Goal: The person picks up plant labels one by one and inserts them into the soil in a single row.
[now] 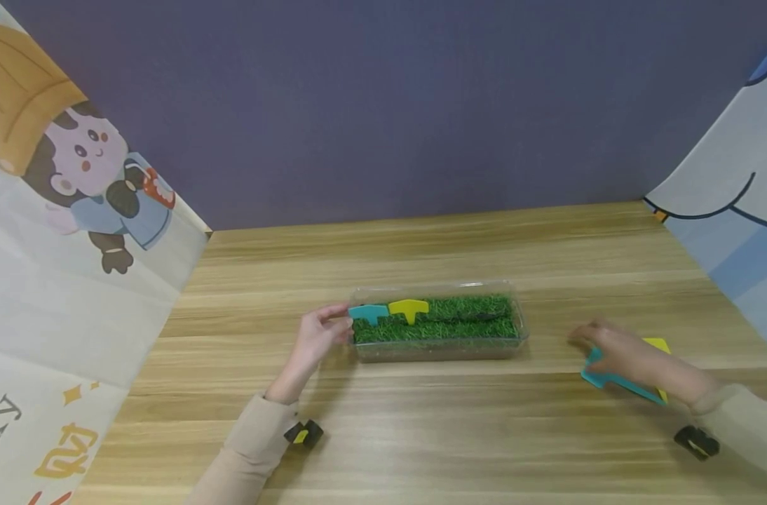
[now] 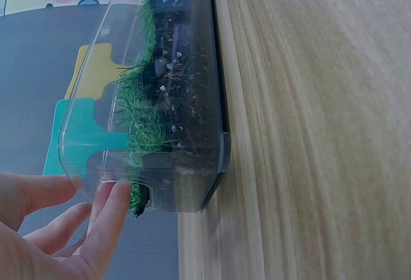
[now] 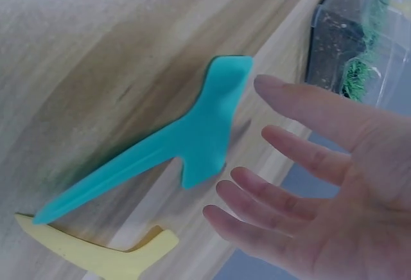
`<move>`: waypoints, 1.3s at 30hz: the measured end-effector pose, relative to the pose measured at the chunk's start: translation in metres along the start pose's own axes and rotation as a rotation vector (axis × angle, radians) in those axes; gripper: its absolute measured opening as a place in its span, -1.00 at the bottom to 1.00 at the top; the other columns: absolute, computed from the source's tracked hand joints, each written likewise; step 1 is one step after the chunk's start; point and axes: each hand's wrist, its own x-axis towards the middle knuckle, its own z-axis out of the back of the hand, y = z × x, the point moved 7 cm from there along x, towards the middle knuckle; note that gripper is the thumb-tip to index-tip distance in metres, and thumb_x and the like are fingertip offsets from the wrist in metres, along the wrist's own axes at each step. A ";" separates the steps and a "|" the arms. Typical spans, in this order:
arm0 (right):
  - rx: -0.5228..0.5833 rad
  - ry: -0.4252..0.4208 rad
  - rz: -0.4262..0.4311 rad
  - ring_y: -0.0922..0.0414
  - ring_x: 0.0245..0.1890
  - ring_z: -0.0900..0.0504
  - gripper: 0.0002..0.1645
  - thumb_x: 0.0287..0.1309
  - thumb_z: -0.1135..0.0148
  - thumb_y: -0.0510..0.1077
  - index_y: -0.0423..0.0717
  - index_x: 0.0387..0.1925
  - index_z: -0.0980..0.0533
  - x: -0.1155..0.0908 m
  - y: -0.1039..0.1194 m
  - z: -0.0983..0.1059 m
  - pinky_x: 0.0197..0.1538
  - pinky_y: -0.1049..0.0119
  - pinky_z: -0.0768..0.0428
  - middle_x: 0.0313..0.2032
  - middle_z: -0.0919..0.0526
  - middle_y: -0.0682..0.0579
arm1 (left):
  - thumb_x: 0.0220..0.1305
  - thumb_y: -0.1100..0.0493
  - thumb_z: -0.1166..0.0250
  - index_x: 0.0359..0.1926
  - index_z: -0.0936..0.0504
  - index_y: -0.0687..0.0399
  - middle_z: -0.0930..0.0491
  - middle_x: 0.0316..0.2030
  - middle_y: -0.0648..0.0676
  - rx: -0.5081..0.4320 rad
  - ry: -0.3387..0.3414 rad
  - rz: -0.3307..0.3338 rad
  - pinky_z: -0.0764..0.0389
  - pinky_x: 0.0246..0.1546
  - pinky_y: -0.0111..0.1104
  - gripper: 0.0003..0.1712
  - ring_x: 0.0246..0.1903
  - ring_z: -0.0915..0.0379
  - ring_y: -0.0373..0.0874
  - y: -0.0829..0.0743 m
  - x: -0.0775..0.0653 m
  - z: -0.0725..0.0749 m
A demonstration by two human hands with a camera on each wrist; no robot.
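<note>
A clear plastic box (image 1: 437, 349) holds dark soil and green artificial grass (image 1: 472, 328). Two T-shaped plant labels stand upright in the grass at its left part, a teal one (image 1: 369, 312) and a yellow one (image 1: 410, 307). My left hand (image 1: 320, 335) is at the box's left end, fingers fairly straight, fingertips right at the plastic wall and rim. Over on the right, my right hand (image 1: 626, 359) is spread above a loose teal plant label (image 3: 199, 129), thumb tip close by its head. Partly beneath that label's tip lies a yellow plant label (image 3: 96, 254).
The wooden tabletop (image 1: 434, 435) runs back to a dark blue panel (image 1: 390, 112). Printed cartoon sheets stand on the left (image 1: 36, 301) and right (image 1: 724, 189). Dark wrist-worn devices sit by both sleeves.
</note>
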 end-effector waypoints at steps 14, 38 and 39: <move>-0.024 0.009 0.007 -0.21 -0.26 -0.44 -0.41 -0.38 -0.44 -0.26 -0.38 -0.18 -0.45 -0.001 -0.004 -0.007 -0.30 -0.04 -0.55 -0.25 -0.44 -0.28 | 0.08 0.40 -0.16 0.02 -0.45 0.32 -0.49 -0.08 0.30 0.009 0.004 0.003 -0.64 -0.29 -0.29 -0.59 -0.35 -0.55 0.03 0.000 0.000 0.000; -0.088 0.102 0.039 0.17 -0.49 -0.46 -0.68 -0.40 -0.46 -0.14 -0.19 -0.55 -0.50 0.010 -0.009 -0.002 -0.46 0.31 -0.52 -0.53 -0.53 0.10 | 0.08 0.41 -0.16 0.02 -0.45 0.32 -0.48 -0.07 0.30 0.012 -0.005 -0.001 -0.64 -0.29 -0.28 -0.58 -0.35 -0.55 0.05 0.000 0.000 0.000; -0.087 0.119 0.039 0.15 -0.49 -0.47 -0.69 -0.39 -0.45 -0.15 -0.20 -0.55 -0.50 0.010 -0.010 -0.003 -0.46 0.29 -0.53 -0.52 -0.53 0.09 | 0.08 0.41 -0.16 0.02 -0.45 0.32 -0.48 -0.08 0.30 0.013 -0.003 -0.002 -0.64 -0.30 -0.28 -0.58 -0.35 -0.55 0.04 0.000 0.000 0.000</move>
